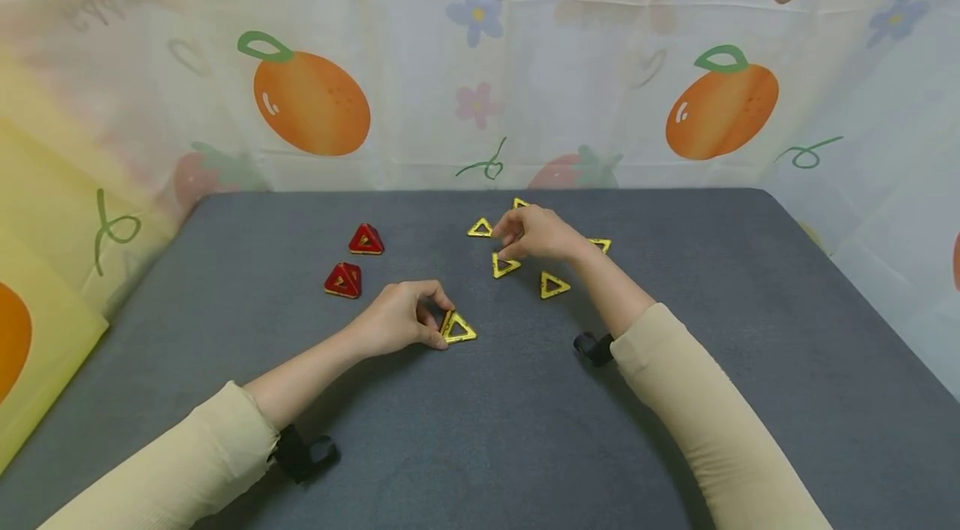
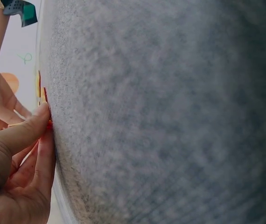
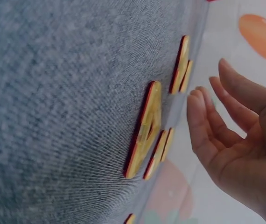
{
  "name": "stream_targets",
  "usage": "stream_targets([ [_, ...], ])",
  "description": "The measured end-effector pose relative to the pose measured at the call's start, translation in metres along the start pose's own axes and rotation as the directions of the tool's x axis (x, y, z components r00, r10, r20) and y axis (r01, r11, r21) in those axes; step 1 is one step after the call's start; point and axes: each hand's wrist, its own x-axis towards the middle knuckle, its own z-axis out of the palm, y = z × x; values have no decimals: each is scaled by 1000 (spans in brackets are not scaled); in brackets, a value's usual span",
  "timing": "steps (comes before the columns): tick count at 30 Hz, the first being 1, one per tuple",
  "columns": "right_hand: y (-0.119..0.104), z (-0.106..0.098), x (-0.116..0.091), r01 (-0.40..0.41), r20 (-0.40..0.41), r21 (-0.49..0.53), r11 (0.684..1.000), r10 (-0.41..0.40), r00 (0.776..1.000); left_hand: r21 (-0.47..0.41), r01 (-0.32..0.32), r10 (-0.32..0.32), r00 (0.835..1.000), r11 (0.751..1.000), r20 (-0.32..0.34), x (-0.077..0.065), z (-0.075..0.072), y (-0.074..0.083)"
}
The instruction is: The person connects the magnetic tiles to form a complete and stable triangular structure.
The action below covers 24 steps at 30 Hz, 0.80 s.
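Note:
My left hand (image 1: 405,315) pinches a small triangular tile between thumb and fingers at the table. A flat yellow-faced triangular tile (image 1: 459,338) with an open centre lies against its fingertips; whether one tile or two are in the pinch I cannot tell. In the left wrist view the left thumb (image 2: 28,130) covers most of the pinched piece. Farther back, my right hand (image 1: 536,232) hovers above loose tiles, nearest one yellow tile (image 1: 507,271). The right wrist view shows this hand (image 3: 235,135) with thumb and fingers apart, holding nothing.
Other yellow triangular tiles lie around the right hand, including one tile (image 1: 480,234) behind left and another (image 1: 544,287) nearer me. Two red pyramids (image 1: 366,240) (image 1: 343,281) stand left of centre on the grey table (image 1: 480,447). A printed curtain (image 1: 517,97) hangs behind.

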Motion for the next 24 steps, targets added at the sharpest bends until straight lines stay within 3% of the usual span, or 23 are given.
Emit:
stream_targets([
  [12,8,2,7,-45,92,-70,997,51,994,-4,-9,9,1000,1000,7,0,-1,0],
  [24,12,8,10,-59,93,-113,992,70,993,-23,-7,7,1000,1000,13,0,-1,-2],
])
